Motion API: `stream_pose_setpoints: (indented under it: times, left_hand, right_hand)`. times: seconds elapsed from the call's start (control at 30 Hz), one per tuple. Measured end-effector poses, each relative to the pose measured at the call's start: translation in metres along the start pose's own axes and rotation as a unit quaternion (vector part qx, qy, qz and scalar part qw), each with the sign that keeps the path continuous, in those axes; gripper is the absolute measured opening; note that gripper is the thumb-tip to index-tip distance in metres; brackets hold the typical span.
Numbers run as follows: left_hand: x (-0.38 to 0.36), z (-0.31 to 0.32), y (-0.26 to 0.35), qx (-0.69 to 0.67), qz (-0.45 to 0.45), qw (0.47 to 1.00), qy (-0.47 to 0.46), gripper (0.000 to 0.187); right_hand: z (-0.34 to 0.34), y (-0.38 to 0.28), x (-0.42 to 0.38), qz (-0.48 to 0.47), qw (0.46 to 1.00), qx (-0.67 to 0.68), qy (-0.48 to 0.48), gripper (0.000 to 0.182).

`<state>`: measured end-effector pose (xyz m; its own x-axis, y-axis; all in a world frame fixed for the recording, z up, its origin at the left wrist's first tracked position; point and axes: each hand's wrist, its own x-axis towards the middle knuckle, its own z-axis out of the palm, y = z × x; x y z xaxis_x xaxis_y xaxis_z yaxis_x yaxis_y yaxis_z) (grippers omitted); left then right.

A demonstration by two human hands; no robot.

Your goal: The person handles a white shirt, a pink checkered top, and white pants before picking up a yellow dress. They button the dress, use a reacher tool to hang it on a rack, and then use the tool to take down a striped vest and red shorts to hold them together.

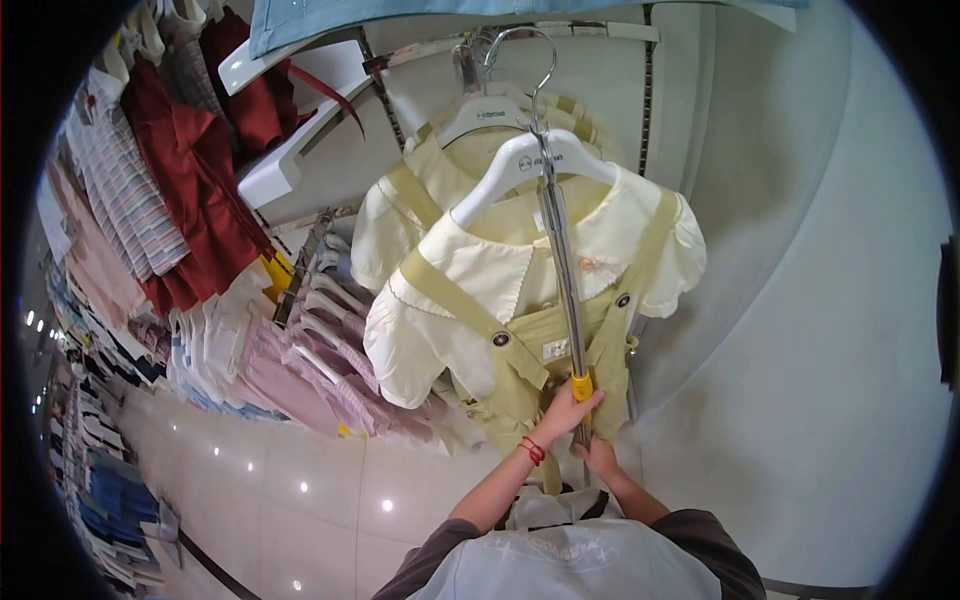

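Note:
My left hand, with a red cord bracelet at the wrist, is closed round a metal garment pole just below its yellow collar. Lower on the same pole, my right hand has its fingers wrapped round the shaft. The pole rises to the hook of a white hanger; exactly how they meet is hard to make out. On that hanger is a cream puff-sleeved blouse with olive-green straps and an olive-green lower garment. A similar outfit hangs close behind it.
A metal rail runs along the wall above. To the left hang red clothes and pink clothes. A white shelf bracket juts out nearby. Blue fabric crosses the top. Glossy floor tiles lie below.

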<state>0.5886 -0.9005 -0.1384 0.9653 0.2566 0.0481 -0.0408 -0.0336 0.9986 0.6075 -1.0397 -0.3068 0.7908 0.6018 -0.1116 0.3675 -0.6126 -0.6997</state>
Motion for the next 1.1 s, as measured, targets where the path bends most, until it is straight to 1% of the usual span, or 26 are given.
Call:
stream_pose_setpoints:
  times: [0.2,0.27,0.37,0.57,0.67,0.87,0.97,1.1]
  left_hand:
    - [0.021,-0.011,0.009,0.012,0.023,1.000,-0.005,0.023]
    - [0.027,-0.015,0.011,-0.014,0.033,0.999,-0.005,0.023]
    - [0.032,-0.019,0.021,-0.023,0.029,0.999,0.004,0.018]
    - [0.040,-0.033,0.018,-0.026,0.019,0.999,-0.006,0.017]
    - [0.042,-0.035,0.011,-0.025,0.017,1.000,-0.007,0.017]
    - [0.040,-0.036,0.015,-0.032,0.004,0.999,-0.011,0.017]
    - [0.040,-0.037,0.012,-0.032,0.008,0.999,-0.011,0.017]
    - [0.036,-0.034,0.008,-0.038,-0.001,0.999,0.000,0.017]
  right_hand:
    - [-0.009,-0.022,0.015,0.010,1.000,-0.024,-0.007,0.038]
    - [-0.012,-0.028,0.018,0.015,1.000,-0.021,-0.008,0.037]
    - [-0.018,-0.038,0.021,0.013,1.000,-0.013,0.013,0.034]
    - [-0.018,-0.034,0.031,0.016,0.999,-0.032,0.006,0.033]
    - [-0.016,-0.031,0.032,0.034,0.998,-0.052,-0.001,0.034]
    - [-0.006,-0.021,0.032,0.018,0.999,-0.048,0.000,0.035]
    - [-0.010,-0.024,0.030,0.044,0.997,-0.044,-0.034,0.037]
    - [-0.010,-0.019,0.028,0.040,0.996,-0.066,-0.036,0.038]
